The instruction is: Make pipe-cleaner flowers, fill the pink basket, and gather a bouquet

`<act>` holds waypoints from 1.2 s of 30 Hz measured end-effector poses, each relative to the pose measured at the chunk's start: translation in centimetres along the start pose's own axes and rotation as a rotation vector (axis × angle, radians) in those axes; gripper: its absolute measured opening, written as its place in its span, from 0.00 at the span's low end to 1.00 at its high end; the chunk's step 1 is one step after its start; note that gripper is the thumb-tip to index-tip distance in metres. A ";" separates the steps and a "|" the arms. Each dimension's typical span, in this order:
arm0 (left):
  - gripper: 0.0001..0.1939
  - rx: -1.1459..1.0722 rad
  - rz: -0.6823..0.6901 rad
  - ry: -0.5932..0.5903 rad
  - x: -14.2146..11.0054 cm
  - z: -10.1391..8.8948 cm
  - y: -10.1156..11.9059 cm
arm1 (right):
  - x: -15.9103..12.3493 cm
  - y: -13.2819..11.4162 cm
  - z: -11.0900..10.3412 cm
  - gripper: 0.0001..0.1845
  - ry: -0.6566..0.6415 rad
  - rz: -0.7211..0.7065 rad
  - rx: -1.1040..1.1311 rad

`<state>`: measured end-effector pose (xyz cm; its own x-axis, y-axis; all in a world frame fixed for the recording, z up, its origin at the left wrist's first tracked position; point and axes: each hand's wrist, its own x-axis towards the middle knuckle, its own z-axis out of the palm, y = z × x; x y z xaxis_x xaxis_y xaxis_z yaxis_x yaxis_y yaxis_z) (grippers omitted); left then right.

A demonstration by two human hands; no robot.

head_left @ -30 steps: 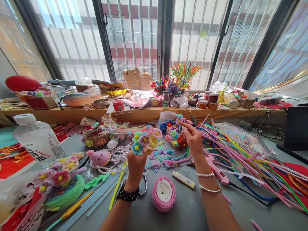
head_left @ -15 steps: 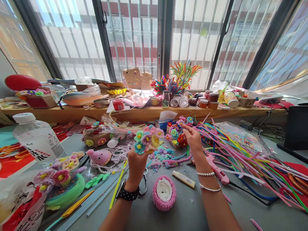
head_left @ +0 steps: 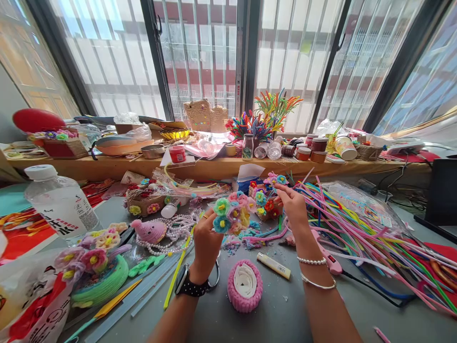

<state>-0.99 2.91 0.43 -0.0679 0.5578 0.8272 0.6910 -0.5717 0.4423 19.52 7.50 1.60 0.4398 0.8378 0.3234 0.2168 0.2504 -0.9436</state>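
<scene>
A bunch of fuzzy pipe-cleaner flowers [head_left: 233,213], in green, blue, purple, pink and yellow, is gripped by my left hand [head_left: 207,243] with its heads tilted to the right. My right hand [head_left: 293,207] is raised at the right, index finger stretched out and fingers apart, with nothing visible in it. Its fingertips overlap pink and blue flowers [head_left: 276,178] by a small flower basket [head_left: 262,202]; whether they touch, I cannot tell. Below, between my forearms, stands a pink pipe-cleaner pot [head_left: 244,302] with a white roll [head_left: 244,281] inside.
A glue stick-like cream tube [head_left: 273,266] lies right of the pot, near a pink glue gun [head_left: 330,259] with its cord. Loose pipe cleaners [head_left: 357,228] spread rightwards. On the left are a water bottle [head_left: 62,205], pearl strings [head_left: 182,228] and a green flower piece [head_left: 102,283].
My left hand has moved right with the flower bunch, which has turned and dropped slightly. My right hand has shifted a little to the right. The view has drifted slightly.
</scene>
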 end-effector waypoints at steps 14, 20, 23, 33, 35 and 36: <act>0.06 0.005 -0.103 0.041 0.0 0.5 -0.9 | 0.2 -0.4 -0.4 0.19 -0.015 0.122 -0.051; 0.06 0.022 -0.144 0.030 0.0 0.4 -0.8 | -0.1 -0.6 0.2 0.18 -0.080 0.128 -0.089; 0.06 0.038 -0.145 0.034 0.0 0.4 -0.8 | -0.3 -0.4 0.6 0.16 -0.118 0.135 -0.109; 0.06 0.044 -0.146 0.037 -0.2 0.5 -1.0 | -0.4 0.1 1.5 0.23 -0.125 0.086 -0.093; 0.06 0.043 -0.147 0.036 -0.2 0.6 -1.0 | -0.3 0.2 1.3 0.23 -0.105 0.032 -0.079; 0.06 0.041 -0.149 0.034 -0.2 0.6 -1.0 | -0.2 0.3 1.2 0.22 -0.105 -0.002 -0.082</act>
<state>-1.29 3.71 -0.43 -0.1956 0.6136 0.7650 0.7005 -0.4586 0.5469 18.48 7.95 1.13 0.3468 0.8847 0.3116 0.2898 0.2149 -0.9326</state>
